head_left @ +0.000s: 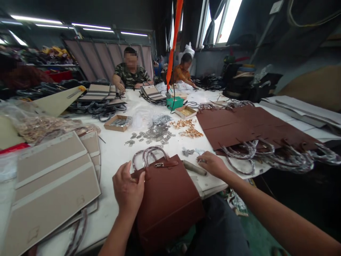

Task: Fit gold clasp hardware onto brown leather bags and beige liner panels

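A brown handbag (166, 199) leans at the table's front edge, its plastic-wrapped handles (147, 154) upright and a small metal clasp (159, 165) on its strap. My left hand (128, 186) grips the bag's upper left edge, thumb on the front side and fingers curled behind. To the right of the bag, my right hand (214, 165) is low over the table with fingertips pinched together; what lies in them is too small to make out. Beside it are a grey-brown rod-like tool (194, 168) and a little heap of metal pieces (188, 152).
Flat metal plates (157, 134) and gold-coloured fittings (191, 132) lie scattered mid-table, near a cardboard box (116, 123) and a green box (175, 102). Brown bag panels (247, 122) are stacked right, beige panels (53, 177) left. Two people (130, 73) sit across the table.
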`<state>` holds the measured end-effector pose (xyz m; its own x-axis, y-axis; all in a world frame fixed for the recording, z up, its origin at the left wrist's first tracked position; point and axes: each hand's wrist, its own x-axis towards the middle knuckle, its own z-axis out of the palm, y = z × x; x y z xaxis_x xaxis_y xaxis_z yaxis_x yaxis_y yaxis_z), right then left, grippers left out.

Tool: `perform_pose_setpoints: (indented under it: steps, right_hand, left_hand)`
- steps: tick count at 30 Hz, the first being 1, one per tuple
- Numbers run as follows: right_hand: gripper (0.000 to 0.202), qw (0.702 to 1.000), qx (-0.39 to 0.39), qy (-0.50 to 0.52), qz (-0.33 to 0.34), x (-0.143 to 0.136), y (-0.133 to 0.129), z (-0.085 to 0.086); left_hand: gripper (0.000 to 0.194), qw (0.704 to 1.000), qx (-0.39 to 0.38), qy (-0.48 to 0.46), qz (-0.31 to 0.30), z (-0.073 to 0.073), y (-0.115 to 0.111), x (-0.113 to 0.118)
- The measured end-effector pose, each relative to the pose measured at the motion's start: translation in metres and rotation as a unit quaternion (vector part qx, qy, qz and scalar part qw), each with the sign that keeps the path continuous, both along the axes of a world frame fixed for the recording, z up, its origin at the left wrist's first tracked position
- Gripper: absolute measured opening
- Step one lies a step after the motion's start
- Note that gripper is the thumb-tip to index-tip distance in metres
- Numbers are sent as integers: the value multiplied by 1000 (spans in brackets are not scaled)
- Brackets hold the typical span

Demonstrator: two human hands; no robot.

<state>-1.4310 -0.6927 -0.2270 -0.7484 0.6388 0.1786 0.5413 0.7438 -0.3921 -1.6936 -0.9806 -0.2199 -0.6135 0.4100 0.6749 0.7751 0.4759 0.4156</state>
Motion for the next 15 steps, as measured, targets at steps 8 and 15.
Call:
perform_pose_setpoints:
  steps: [8,15]
  right_hand:
    - [25,999,39,0,15,-16,10,15]
    - [31,917,-259,269,137,-50,-100,31]
  left_hand:
    - [43,962,-178,43,-201,28,43,37]
    - [12,942,-253,-23,-219,36,64,21]
